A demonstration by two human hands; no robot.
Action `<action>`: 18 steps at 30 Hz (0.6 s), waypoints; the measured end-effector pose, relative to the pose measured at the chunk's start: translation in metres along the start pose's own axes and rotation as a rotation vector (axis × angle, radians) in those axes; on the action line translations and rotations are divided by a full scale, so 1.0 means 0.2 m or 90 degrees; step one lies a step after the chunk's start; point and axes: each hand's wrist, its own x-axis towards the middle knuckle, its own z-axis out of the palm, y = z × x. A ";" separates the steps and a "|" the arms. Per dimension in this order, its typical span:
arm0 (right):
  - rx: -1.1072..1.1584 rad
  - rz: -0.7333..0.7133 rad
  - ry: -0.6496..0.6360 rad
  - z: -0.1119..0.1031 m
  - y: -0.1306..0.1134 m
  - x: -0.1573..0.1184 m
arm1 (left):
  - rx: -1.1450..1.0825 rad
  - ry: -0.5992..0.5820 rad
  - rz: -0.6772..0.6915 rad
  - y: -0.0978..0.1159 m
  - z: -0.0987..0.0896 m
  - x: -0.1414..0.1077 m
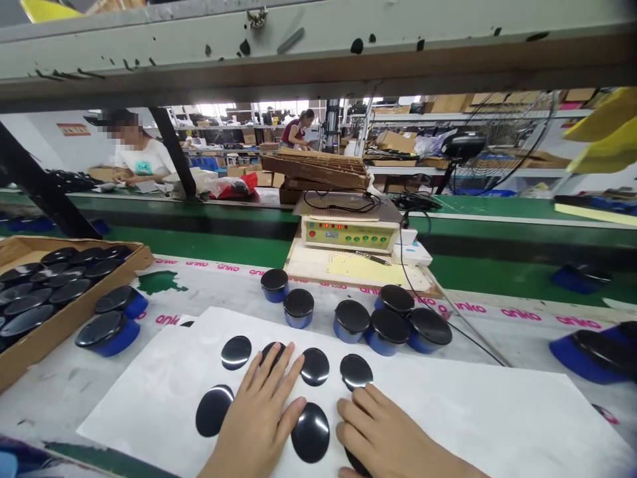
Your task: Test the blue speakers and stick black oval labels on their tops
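Several glossy black discs lie on a white sheet. My left hand rests flat with its fingers spread, its fingertips over one disc in the back row and its thumb at the edge of a nearer disc. Curled fingers of my right hand sit over another disc at the front, mostly hidden beneath them; whether they grip it I cannot tell. One more disc lies just beyond the right knuckles. Behind the sheet stand several blue pieces with black tops.
A cardboard box of black-topped pieces is at the left. A control unit with lit buttons sits behind, its cable running to the right. A shelf beam spans overhead. Two people work beyond the green conveyor.
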 end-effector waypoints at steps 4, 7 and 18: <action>0.040 0.021 0.045 0.06 0.01 0.01 | -0.009 -0.008 -0.005 0.01 0.00 0.01; 0.028 -0.007 0.081 0.05 0.03 0.02 | -0.035 -0.020 -0.006 0.02 0.00 0.02; 0.044 -0.040 0.016 -0.18 0.04 -0.16 | -0.038 -0.025 0.002 0.01 0.03 0.01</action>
